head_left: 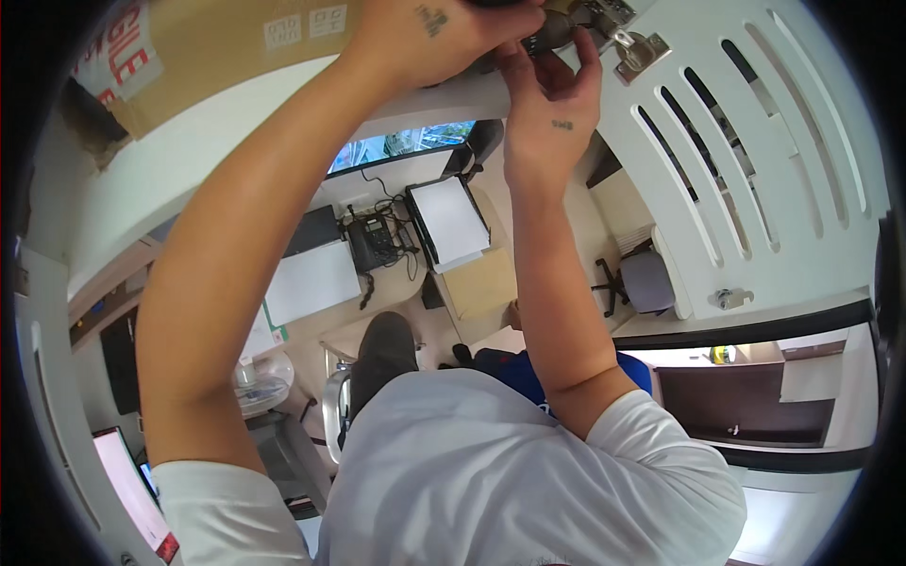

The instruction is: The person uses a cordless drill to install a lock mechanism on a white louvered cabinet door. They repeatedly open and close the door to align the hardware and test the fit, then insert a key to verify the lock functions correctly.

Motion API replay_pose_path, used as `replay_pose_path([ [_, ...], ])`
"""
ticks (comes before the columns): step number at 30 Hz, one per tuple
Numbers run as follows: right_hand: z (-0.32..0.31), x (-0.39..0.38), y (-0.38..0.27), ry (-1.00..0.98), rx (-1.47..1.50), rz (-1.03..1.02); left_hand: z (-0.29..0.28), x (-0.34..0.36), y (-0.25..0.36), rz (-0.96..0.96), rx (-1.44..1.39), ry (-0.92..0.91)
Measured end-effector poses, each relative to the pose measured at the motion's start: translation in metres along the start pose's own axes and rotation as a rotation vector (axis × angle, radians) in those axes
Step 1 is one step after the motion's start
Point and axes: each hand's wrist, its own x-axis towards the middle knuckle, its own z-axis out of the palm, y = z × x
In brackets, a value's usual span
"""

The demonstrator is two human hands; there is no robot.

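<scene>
Both arms reach up to the top edge of the head view. My left hand (453, 40) is closed around a dark tool that looks like a power drill (550, 36), its upper part cut off by the edge. The fingers of my right hand (557, 94) are curled and closed about the drill's round front collar. Just right of the collar is a metal cabinet hinge (644, 57), fixed to a white slatted door (755, 141).
A cardboard box (217, 57) lies on a white shelf at upper left. Below are a desk with a monitor (401, 144), a black telephone (373, 238) and a paper tray (451, 222). A grey chair (647, 280) stands right. A second hinge (732, 298) sits lower on the door.
</scene>
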Motion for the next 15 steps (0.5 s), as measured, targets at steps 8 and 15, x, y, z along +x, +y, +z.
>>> replay_pose_path([
  [8, -0.024, 0.008, 0.039, -0.21, -0.278, -0.533, -0.001, -0.005, -0.003, 0.275, -0.11, -0.187],
  [15, -0.093, 0.001, 0.097, -0.308, -1.079, -0.677, 0.01, -0.005, 0.001, 0.461, 0.032, -0.244],
])
